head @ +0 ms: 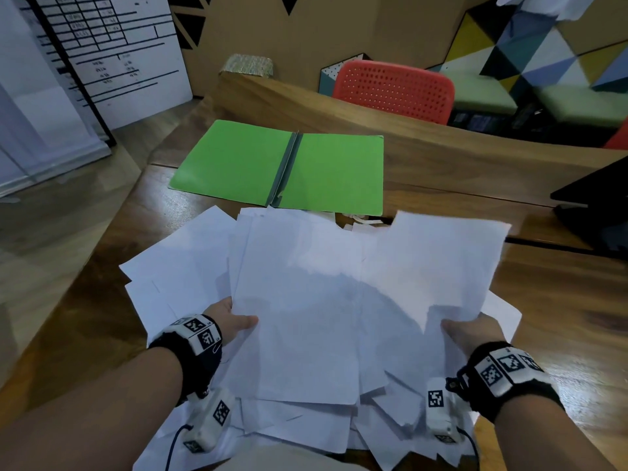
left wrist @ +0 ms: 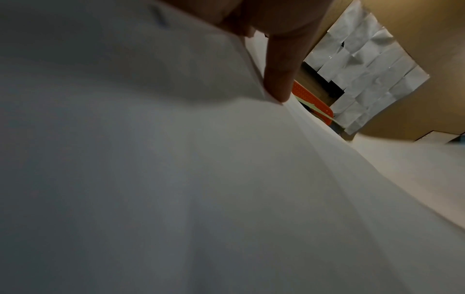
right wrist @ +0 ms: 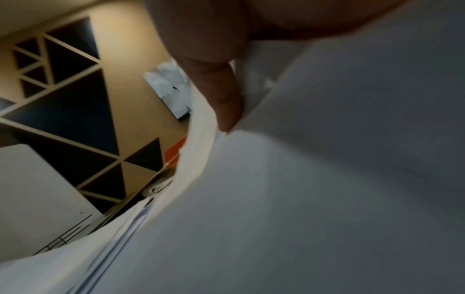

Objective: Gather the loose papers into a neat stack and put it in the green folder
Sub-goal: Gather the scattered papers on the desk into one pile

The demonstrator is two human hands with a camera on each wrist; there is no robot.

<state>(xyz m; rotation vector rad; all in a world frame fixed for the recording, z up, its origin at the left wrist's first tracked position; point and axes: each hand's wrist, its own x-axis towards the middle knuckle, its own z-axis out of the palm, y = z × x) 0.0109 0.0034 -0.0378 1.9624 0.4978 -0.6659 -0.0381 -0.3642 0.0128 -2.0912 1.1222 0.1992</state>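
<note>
my left hand (head: 231, 322) pinches the left edge of the papers (head: 339, 283), thumb on top, and my right hand (head: 470, 329) pinches the right side the same way, so the uneven bundle hangs lifted over more loose sheets on the wooden table (head: 560, 300). from the wrist views i see a finger (left wrist: 278, 75) pressed under the sheets on each side, though the blur makes it hard to say how many sheets each grip takes in. to do this well i should bring both sides together, loosen the pinch a little, and tap the lower edge on the table until the corners line up, since the right sheets sit skewed and higher than the left. the bundle's long side runs away from me toward the green folder (head: 238, 161), which lies open and flat just beyond the papers, its spine also pointing away from me, leaning slightly to the right.
</note>
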